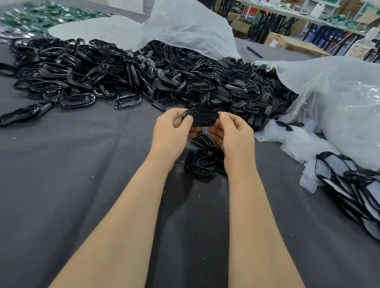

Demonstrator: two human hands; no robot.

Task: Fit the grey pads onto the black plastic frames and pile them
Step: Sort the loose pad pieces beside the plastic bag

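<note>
From the head view, we hold one black frame [201, 118] up between both hands, above the counter [43, 177]. The left hand [174, 128] pinches its left end and the right hand [233, 136] its right end, fingers [224, 119] curled and clamped on the rim. Whether a pad sits in it we cannot tell.

Behind it, a heap [121, 76] of bare frames spills from an opened white sack [188, 22]. To the right, a clear bag [360, 108] holds pale stuff too blurred to name. Under our wrists lie a few gridded pieces [202, 161]. At the right edge, frames fitted with grey pads lie in a slanting pile [364, 193].
</note>
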